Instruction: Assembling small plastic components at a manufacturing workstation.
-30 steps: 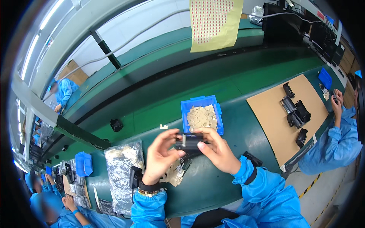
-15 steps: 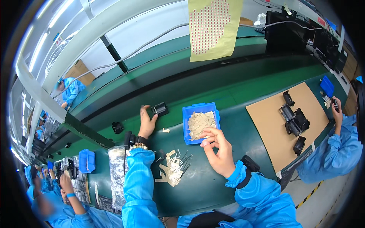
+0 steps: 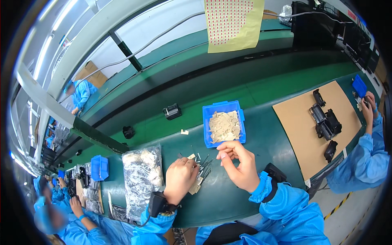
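My left hand (image 3: 181, 179) is down on the green bench, its fingers curled over a pile of tan paper pieces (image 3: 196, 187) and thin black sticks (image 3: 206, 165). What its fingertips hold, if anything, is hidden. My right hand (image 3: 241, 165) hovers by the near edge of a blue bin (image 3: 207, 126), thumb and curled fingers close together; nothing I can name shows between them. Inside the bin lie many tan paper pieces (image 3: 224, 125). A black boxy part (image 3: 172, 111) rests on the green belt beyond my left hand.
Left of my left hand lies a clear plastic bag (image 3: 143, 175) of parts. One tan piece (image 3: 184, 132) sits alone near the bin. At right, black assemblies (image 3: 324, 122) lie on a cardboard sheet (image 3: 292, 114). Co-workers (image 3: 363, 151) sit on both sides. A metal post (image 3: 98, 136) slants at left.
My left hand has left the black boxy part on the belt and come back to the pile of paper pieces and sticks. My right hand stays beside the bin. The view has shifted slightly.
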The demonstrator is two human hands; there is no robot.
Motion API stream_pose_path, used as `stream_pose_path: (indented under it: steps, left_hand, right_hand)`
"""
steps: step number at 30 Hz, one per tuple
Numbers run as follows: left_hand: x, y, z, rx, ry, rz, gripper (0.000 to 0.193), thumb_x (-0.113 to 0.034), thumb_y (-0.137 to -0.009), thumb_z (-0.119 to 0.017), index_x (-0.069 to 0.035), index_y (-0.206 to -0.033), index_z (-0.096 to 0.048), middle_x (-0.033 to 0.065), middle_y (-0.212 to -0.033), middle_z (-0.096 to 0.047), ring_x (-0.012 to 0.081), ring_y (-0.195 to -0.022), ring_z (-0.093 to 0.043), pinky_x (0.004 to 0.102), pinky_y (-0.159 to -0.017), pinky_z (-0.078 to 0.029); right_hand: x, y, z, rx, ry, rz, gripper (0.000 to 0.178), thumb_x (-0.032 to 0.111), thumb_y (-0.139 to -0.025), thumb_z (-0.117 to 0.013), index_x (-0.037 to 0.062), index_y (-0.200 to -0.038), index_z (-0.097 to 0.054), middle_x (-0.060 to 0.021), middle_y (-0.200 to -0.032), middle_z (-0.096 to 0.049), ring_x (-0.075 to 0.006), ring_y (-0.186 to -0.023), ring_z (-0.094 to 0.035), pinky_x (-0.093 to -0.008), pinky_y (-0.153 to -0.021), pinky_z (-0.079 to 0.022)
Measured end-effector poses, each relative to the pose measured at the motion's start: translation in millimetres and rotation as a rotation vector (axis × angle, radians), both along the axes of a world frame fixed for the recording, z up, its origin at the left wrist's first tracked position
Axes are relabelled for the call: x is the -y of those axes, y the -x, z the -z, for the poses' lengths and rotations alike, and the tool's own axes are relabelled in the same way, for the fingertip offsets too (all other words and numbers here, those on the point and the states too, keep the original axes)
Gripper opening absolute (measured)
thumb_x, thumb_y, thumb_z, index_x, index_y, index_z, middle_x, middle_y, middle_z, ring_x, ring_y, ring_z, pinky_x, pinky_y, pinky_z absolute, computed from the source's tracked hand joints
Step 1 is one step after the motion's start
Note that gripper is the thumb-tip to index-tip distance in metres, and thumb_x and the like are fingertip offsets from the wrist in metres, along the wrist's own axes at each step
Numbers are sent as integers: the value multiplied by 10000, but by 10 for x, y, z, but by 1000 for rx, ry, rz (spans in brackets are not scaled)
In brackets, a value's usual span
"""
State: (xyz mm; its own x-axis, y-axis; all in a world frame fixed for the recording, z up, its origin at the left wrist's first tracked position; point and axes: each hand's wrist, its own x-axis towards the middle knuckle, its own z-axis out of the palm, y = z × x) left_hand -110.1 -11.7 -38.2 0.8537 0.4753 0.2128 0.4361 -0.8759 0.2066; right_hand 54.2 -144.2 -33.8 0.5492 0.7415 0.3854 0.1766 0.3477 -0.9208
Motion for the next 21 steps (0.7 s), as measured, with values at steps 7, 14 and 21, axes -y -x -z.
stream_pose_path:
  steps: [7, 14, 21]
  left_hand:
    - [134, -142, 113, -53, -101, -159, 109, -133, -748, -652, -32, -790, -639, 131, -771, -661, 322, -686, -661, 412, -610, -539]
    - [167, -262, 134, -101, -122, -287, 107, -95, -707, -621, -23, -785, -628, 167, -730, -657, 335, -660, -664, 428, -612, -545]
    - [192, -234, 77, -31, -97, -353, 187, -73, -726, -602, -20, -896, -660, 176, -730, -677, 340, -667, -676, 427, -603, -549]
  right_hand:
    - [-3, -7, -33, 17, 2, 25, 105, -21, -919, -550, -11, -1009, -601, -69, -821, -658, -108, -707, -625, -249, -637, -507]
    - [-2, -6, -1, 37, -4, 14, 117, -26, -910, -558, -4, -1012, -610, -68, -810, -661, -107, -723, -638, -251, -636, -511]
    - [-4, -7, -20, 42, -8, 18, 111, -31, -911, -544, -9, -990, -619, -62, -796, -657, -102, -708, -625, -246, -621, -509]
